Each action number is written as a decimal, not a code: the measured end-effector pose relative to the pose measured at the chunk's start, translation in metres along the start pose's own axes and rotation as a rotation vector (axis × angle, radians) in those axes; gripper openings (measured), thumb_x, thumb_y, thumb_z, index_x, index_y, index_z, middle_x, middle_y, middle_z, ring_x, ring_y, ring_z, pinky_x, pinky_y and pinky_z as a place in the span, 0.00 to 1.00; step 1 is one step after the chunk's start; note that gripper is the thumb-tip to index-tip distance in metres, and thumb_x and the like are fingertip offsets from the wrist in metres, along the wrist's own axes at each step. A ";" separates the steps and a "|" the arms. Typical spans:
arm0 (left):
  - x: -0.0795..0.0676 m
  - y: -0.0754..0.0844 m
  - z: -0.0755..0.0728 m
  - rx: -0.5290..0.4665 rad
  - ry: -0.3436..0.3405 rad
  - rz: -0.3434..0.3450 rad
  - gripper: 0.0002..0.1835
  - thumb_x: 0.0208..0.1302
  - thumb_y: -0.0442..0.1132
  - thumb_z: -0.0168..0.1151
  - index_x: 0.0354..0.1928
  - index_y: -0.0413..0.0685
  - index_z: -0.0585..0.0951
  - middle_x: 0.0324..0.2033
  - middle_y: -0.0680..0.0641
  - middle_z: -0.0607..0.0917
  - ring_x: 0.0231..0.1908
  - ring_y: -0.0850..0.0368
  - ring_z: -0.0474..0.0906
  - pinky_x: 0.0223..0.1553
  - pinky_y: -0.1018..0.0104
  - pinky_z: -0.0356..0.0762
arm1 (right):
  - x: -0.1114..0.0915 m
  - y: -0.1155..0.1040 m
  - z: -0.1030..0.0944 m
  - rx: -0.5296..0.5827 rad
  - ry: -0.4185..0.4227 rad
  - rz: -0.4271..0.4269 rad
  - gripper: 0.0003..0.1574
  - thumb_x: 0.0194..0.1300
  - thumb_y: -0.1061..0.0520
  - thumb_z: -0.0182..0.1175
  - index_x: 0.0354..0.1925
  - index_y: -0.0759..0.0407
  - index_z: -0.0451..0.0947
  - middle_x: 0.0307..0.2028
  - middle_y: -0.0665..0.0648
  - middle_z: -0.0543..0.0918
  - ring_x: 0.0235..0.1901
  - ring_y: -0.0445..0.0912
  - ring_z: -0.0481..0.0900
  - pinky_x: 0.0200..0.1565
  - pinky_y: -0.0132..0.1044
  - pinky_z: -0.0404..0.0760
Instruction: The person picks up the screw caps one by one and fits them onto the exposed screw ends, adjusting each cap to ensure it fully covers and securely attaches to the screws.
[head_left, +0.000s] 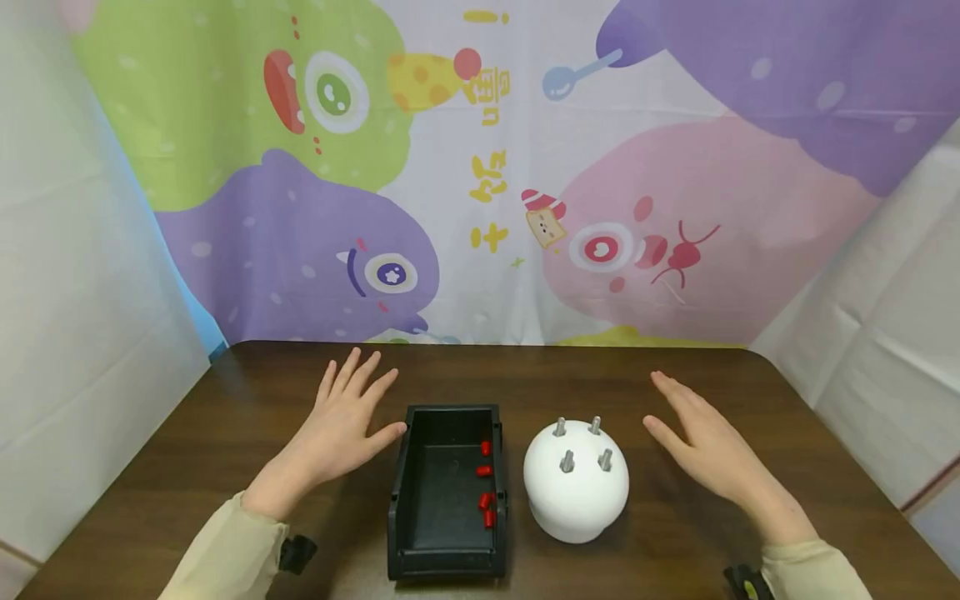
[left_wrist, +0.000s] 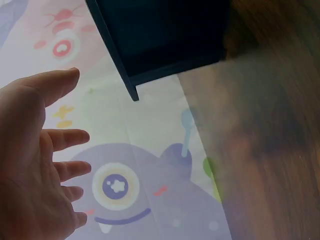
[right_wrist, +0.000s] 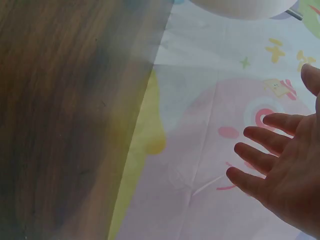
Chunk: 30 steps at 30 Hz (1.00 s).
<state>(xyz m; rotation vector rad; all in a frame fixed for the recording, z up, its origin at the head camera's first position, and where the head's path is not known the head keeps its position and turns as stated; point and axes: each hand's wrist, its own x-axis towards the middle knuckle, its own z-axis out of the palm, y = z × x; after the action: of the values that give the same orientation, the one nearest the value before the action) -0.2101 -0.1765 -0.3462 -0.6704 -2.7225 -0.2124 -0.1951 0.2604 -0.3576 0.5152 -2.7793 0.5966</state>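
My left hand (head_left: 341, 429) is held with fingers spread, just left of a black plastic bin (head_left: 442, 492); its thumb tip comes right up to the bin's left rim in the head view. Several small red caps (head_left: 486, 472) lie along the bin's right side. To the right of the bin stands a rounded white object (head_left: 576, 500) with several threaded metal studs (head_left: 567, 461) sticking up from its top. My right hand (head_left: 708, 446) is apart from it on the right, fingers extended and thumb out. Neither hand holds anything.
Both hands are over a dark brown wooden table (head_left: 600, 379) with rounded far corners. A cloth printed with cartoon monsters (head_left: 480, 292) hangs behind its far edge. White fabric (head_left: 885, 333) hangs at both sides.
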 end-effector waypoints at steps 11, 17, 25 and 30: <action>-0.003 0.021 0.007 -0.021 -0.046 0.018 0.35 0.51 0.58 0.53 0.58 0.47 0.64 0.61 0.43 0.56 0.62 0.48 0.43 0.59 0.50 0.36 | -0.006 -0.009 0.008 0.073 -0.070 -0.011 0.37 0.59 0.41 0.45 0.63 0.40 0.44 0.62 0.51 0.53 0.60 0.51 0.52 0.52 0.54 0.57; -0.002 0.032 0.009 0.014 -0.058 0.072 0.30 0.50 0.56 0.55 0.53 0.47 0.69 0.56 0.44 0.65 0.59 0.51 0.55 0.59 0.53 0.42 | -0.011 -0.014 0.008 0.127 -0.132 -0.013 0.36 0.60 0.41 0.45 0.63 0.38 0.43 0.63 0.48 0.52 0.61 0.49 0.51 0.52 0.54 0.56; -0.001 0.047 0.013 0.040 -0.044 0.126 0.23 0.50 0.53 0.58 0.47 0.51 0.74 0.48 0.49 0.73 0.50 0.56 0.67 0.56 0.54 0.51 | -0.015 -0.020 0.015 0.168 -0.139 -0.056 0.42 0.55 0.40 0.51 0.63 0.40 0.44 0.60 0.48 0.58 0.59 0.47 0.54 0.52 0.51 0.58; 0.000 0.054 0.017 0.039 -0.046 0.149 0.21 0.49 0.52 0.58 0.45 0.52 0.75 0.43 0.53 0.75 0.46 0.58 0.69 0.54 0.55 0.56 | -0.017 -0.024 0.020 0.182 -0.131 -0.075 0.46 0.51 0.38 0.55 0.63 0.41 0.46 0.59 0.48 0.60 0.58 0.47 0.56 0.51 0.51 0.59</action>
<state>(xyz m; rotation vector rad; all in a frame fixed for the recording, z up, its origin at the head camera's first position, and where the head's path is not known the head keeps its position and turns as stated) -0.1892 -0.1250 -0.3589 -0.8731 -2.6969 -0.1094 -0.1741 0.2360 -0.3724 0.7180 -2.8272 0.8320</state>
